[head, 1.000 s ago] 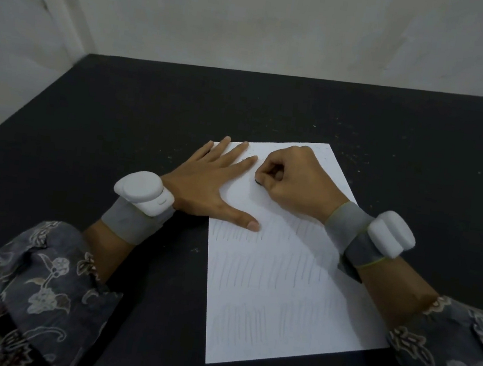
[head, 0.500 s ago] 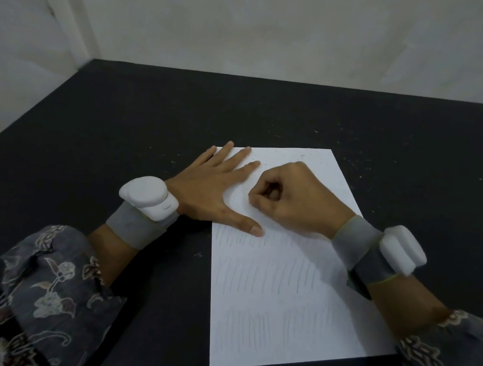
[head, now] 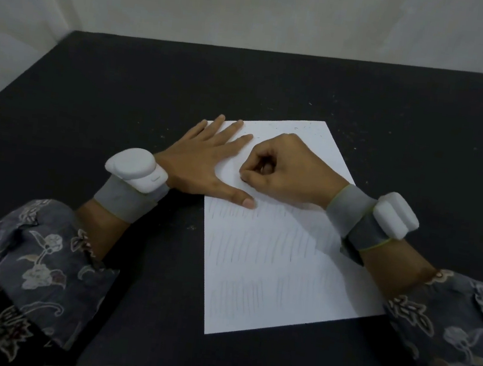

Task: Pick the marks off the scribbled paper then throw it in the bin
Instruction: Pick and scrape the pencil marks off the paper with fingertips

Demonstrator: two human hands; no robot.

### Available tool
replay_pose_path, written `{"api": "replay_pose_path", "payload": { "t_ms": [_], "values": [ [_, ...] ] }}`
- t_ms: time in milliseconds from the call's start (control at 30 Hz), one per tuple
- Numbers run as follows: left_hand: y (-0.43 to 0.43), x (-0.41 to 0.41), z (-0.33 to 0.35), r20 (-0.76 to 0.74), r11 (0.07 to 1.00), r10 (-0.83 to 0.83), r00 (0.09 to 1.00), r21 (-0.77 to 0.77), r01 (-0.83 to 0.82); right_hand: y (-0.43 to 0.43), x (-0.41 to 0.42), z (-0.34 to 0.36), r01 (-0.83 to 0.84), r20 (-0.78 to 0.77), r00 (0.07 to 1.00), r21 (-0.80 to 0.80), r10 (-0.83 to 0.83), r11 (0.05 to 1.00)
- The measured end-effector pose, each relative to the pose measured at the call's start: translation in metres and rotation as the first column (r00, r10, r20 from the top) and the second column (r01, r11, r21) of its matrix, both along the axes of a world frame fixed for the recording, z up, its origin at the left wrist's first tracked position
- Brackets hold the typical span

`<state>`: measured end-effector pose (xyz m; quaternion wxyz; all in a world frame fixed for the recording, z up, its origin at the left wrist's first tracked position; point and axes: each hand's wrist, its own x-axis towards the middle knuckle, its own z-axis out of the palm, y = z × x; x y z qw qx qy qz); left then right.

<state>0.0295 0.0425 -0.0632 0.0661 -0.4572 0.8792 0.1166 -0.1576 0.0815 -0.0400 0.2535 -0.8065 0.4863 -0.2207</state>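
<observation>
Curled tight, the right hand (head: 290,170) rests on the upper part of the scribbled paper (head: 281,248), its fingertips (head: 245,178) pressed to the sheet — whether they pinch something small there is hard to tell, since the fingers hide it. Just beside it, the left hand (head: 206,160) lies flat with straight, spread fingers, its thumb and fingertips on the paper's left edge and its palm on the desk (head: 153,96). The paper lies flat on the dark desk, slightly turned, with rows of faint pencil strokes across its lower part and a blank stretch near the top. Both wrists carry a grey band with a white device (head: 135,171) — one on each. Floral sleeves (head: 42,255) cover the forearms. A pale wall (head: 255,8) stands behind the desk.
</observation>
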Motion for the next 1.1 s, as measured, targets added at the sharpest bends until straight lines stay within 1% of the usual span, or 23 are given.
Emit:
{"api": "replay_pose_path", "payload": {
  "t_ms": [67, 133, 267, 300, 400, 467, 600, 733, 800, 933, 1000, 1100],
  "values": [
    [0.001, -0.001, 0.0, 0.0, 1.0, 0.006, 1.0, 0.003, -0.006, -0.008, -0.004, -0.001, 0.071, -0.006, 0.997, -0.053, -0.072, 0.996],
    [0.002, -0.001, 0.001, -0.001, 1.0, 0.009, 1.0, 0.004, -0.009, -0.01, -0.005, -0.001, 0.099, -0.006, 0.995, -0.063, -0.099, 0.993],
    [0.002, -0.001, 0.002, 0.001, 1.0, 0.004, 1.0, 0.004, -0.004, -0.003, -0.002, 0.0, -0.014, 0.013, 1.0, 0.032, 0.014, 0.999],
    [0.002, -0.001, 0.002, 0.002, 1.0, 0.006, 1.0, 0.006, -0.006, -0.004, -0.002, -0.001, -0.015, 0.018, 1.0, 0.035, 0.014, 0.999],
    [0.003, -0.002, 0.003, 0.005, 1.0, 0.019, 1.0, 0.004, -0.019, -0.011, -0.005, -0.003, 0.073, 0.025, 0.997, -0.017, -0.073, 0.997],
    [0.003, -0.002, 0.003, -0.002, 1.0, 0.028, 1.0, -0.005, -0.028, -0.012, -0.005, -0.004, 0.095, 0.02, 0.995, -0.015, -0.095, 0.995],
    [0.006, -0.002, 0.005, -0.085, 0.999, 0.052, 0.995, 0.011, -0.051, -0.014, -0.005, -0.004, 0.079, 0.039, 0.996, 0.032, -0.08, 0.996],
    [0.002, -0.001, 0.01, -0.189, 0.996, 0.093, 0.977, 0.033, -0.089, -0.023, -0.005, -0.007, 0.133, 0.11, 0.985, 0.022, -0.135, 0.991],
    [-0.003, 0.0, 0.012, -0.168, 0.995, 0.096, 0.981, 0.034, -0.091, -0.028, -0.005, -0.008, 0.151, 0.151, 0.977, 0.021, -0.153, 0.988],
    [-0.013, -0.001, 0.014, -0.078, 0.996, 0.08, 0.994, 0.055, -0.076, -0.036, -0.01, -0.007, 0.138, 0.211, 0.966, 0.073, -0.151, 0.988],
    [-0.017, -0.001, 0.014, -0.049, 0.997, 0.058, 0.997, 0.053, -0.055, -0.035, -0.01, -0.006, 0.126, 0.197, 0.97, 0.085, -0.14, 0.988],
    [-0.022, 0.0, 0.01, -0.041, 0.999, 0.039, 0.998, 0.033, -0.038, -0.033, -0.006, -0.004, 0.098, 0.105, 0.989, 0.055, -0.104, 0.994]
  ]
}}
